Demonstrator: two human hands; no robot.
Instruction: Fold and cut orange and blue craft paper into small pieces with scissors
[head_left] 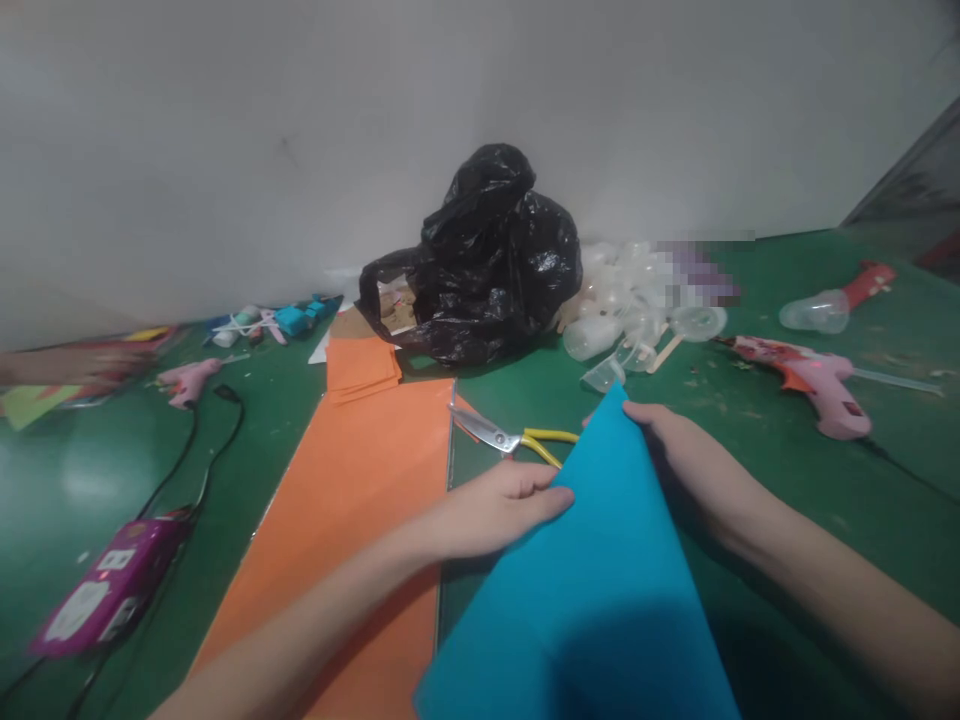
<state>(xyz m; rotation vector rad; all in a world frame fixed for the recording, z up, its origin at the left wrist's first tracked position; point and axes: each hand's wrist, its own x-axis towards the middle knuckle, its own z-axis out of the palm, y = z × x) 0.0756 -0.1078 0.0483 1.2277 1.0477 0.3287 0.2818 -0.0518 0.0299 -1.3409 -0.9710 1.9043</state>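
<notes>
A blue sheet of paper (592, 580) is held up in front of me, narrowing to a point at its far end. My left hand (517, 500) grips its left edge, thumb on top and fingers partly hidden underneath. Near the pointed tip, my right hand (675, 450) pinches the right edge; most of its fingers are behind the paper. Scissors (499, 435) with yellow handles lie just beyond my left hand, their handles partly covered by the blue paper. Beneath my left forearm is a large orange sheet (367, 480), with smaller orange pieces (364, 368) at its far end.
A black plastic bag (502, 265) stands by the wall, beside clear plastic cups (637, 320). Pink glue guns lie right (817, 385) and left (189, 382). A purple power strip (112, 585) with cords is at left. Another person's hand (82, 365) reaches in there over coloured sheets.
</notes>
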